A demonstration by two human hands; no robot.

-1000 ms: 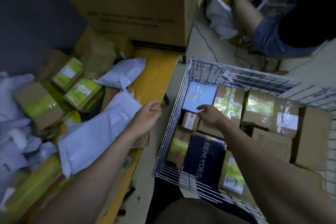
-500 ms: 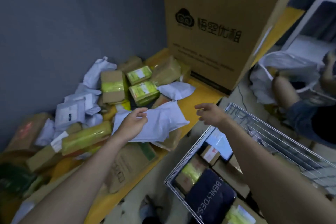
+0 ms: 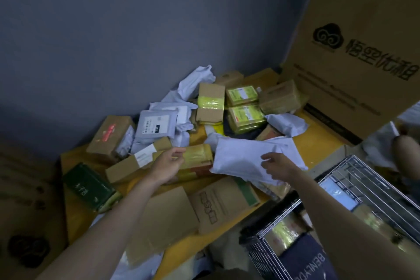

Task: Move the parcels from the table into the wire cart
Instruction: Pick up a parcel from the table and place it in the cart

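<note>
Two bare hands reach over a yellow table heaped with parcels. The left hand hovers at the near end of a yellow-taped box, fingers loosely curled and slightly apart; whether they touch the box cannot be told. The right hand lies on the near edge of a white mailer, its fingers bent down onto the plastic, which creases under them; whether the thumb pinches beneath cannot be told. The mailer lies flat on top of the pile, just right of the taped box and overlapping a brown box that lies at the table's near edge.

Behind, against a grey wall, sit more parcels: a grey mailer with a printed label, a red-marked box, a box with a yellow band, two green-labelled packets one behind the other, and crumpled white bags. A dark green box rests at the left edge of the table, tilted. A flat brown envelope lies under the left forearm.

The wire cart stands at lower right, just beside the table, and holds a navy package, a shiny taped box and a pale blue parcel. A big printed carton stands on the table's far right end. Another person's knee shows at the right edge.
</note>
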